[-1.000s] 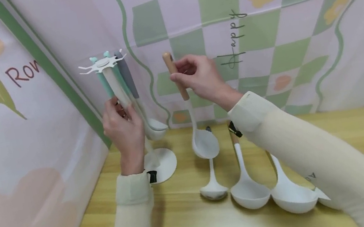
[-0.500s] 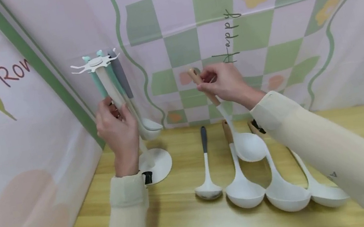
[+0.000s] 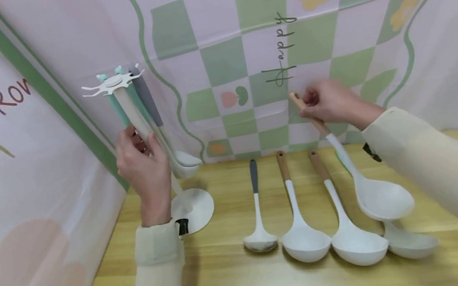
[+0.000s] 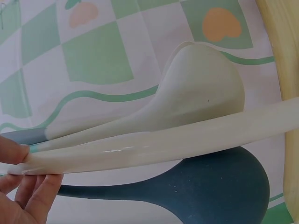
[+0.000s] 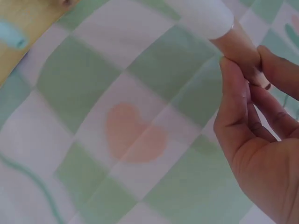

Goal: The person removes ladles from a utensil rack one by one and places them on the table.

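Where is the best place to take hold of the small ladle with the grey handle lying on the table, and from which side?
Take the small ladle by its grey handle end, from above: it lies flat, bowl toward the person, with free space on its left.

rack point(image 3: 133, 124) left on table point(image 3: 244, 283); four ladles point(image 3: 303, 237) in row to right; fifth ladle point(image 3: 376, 196) above rightmost.
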Action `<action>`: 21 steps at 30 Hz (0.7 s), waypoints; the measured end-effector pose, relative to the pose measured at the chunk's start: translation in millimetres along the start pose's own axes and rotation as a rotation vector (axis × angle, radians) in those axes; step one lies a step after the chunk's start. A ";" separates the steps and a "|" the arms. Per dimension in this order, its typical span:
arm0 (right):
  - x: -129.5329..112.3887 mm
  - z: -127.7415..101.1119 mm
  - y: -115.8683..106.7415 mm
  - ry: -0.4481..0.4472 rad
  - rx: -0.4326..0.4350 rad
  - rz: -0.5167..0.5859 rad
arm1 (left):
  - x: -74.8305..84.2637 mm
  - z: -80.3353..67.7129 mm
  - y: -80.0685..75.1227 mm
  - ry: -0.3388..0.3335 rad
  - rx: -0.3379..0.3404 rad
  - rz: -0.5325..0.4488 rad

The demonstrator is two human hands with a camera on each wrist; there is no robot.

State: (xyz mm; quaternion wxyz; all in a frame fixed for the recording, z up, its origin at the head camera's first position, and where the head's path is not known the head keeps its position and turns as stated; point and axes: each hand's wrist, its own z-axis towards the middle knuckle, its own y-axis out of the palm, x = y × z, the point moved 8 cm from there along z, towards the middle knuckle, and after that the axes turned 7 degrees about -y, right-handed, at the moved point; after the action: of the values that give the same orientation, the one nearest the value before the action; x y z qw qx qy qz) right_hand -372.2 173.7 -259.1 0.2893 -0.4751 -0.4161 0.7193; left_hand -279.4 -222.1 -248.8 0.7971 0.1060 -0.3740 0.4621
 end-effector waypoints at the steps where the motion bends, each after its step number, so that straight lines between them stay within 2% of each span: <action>1: 6.0 -2.3 -1.9 0.004 -0.004 -0.019 | -0.4 0.2 -0.5 0.000 0.002 0.000; 4: 22.6 -10.4 -6.8 0.020 -0.019 -0.073 | -1.9 0.9 -1.8 -0.003 0.008 0.000; 11: 59.4 -28.9 -9.7 0.058 -0.079 -0.031 | -5.6 2.8 -6.6 -0.012 0.027 -0.007; 16: 86.7 -39.8 -17.5 0.092 -0.099 -0.067 | -5.3 6.7 -10.4 -0.012 0.052 -0.014; 21: 110.1 -51.6 -18.0 0.133 -0.159 -0.092 | -4.0 10.7 -13.5 -0.008 0.063 -0.015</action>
State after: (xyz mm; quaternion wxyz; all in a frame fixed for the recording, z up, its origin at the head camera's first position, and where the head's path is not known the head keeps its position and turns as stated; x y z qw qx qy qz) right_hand -366.1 288.5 -302.5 0.3103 -0.5236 -0.4732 0.6369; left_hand -274.9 -237.7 -241.7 0.7951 0.1359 -0.3617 0.4675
